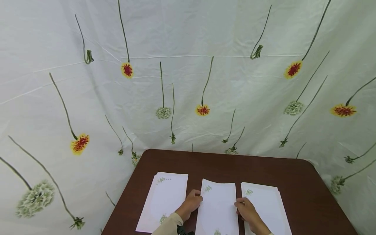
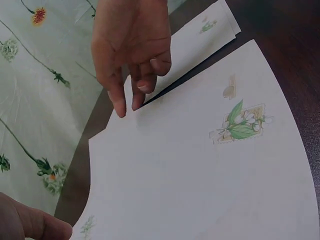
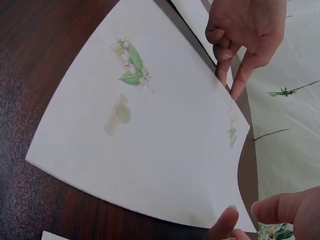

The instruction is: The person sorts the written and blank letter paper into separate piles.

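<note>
A white sheet of paper with pale green floral prints is held between both hands, its top edge bowed. On its left edge, my left hand pinches the sheet; in the left wrist view only the thumb side of that left hand shows. The right edge is pinched by my right hand, seen from the palm side as the right hand at the top of the left wrist view. The sheet's floral print is plain in the right wrist view.
To the left lies a stack of similar printed paper. Another paper stack lies to the right, partly under my right hand and forearm. All are on a dark brown table. A white flower-patterned cloth hangs behind.
</note>
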A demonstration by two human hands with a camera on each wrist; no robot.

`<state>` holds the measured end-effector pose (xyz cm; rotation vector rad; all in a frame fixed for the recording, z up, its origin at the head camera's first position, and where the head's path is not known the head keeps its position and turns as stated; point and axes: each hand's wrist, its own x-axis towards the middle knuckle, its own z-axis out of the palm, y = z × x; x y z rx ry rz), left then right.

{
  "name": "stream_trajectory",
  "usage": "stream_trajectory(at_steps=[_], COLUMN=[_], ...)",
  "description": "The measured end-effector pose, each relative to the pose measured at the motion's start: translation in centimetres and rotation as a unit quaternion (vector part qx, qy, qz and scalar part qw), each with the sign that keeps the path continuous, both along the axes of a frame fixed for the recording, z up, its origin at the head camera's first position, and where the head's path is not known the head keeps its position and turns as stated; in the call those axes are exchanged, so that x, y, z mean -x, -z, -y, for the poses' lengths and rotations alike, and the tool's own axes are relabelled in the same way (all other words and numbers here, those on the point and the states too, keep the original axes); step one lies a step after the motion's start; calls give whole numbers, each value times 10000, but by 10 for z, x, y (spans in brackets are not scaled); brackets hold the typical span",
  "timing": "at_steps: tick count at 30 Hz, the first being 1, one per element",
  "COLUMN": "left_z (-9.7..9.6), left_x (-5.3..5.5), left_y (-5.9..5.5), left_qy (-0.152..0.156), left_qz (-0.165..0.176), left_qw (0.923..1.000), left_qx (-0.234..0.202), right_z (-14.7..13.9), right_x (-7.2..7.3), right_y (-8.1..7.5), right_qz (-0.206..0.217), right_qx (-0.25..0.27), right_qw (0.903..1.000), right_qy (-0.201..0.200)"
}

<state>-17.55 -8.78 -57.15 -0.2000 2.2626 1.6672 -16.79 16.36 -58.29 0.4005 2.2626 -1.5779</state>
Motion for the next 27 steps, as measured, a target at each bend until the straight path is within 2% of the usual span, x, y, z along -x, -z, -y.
stream_trajectory(at_steps=[6,14,18,24,27], left_z=[0,-2,-7,-18,-27], left_x=[0,-2,-1,4,6], left_y=[1,7,7,-3,-8], left_qy=[21,140,95,-68,-52], left_qz=[-248,-1008,-1165,-1262,-1310], left_qw=[9994,9930,9903,9891,9892], left_qx=[229,602,755,756,659], right_z=[4,7,4,-9,-18], right_x=[-1,-4,-2,1,1], right_y=[1,-1,-7,-19,-24], right_qz=[-578,-1382,-1656,-1778,-1824], right_qx=[-348,-1022,-1191,-1292,-1427], right_qw=[9976,9850,9790,9754,9724], right_qy=[-164,-163,-56,160,284])
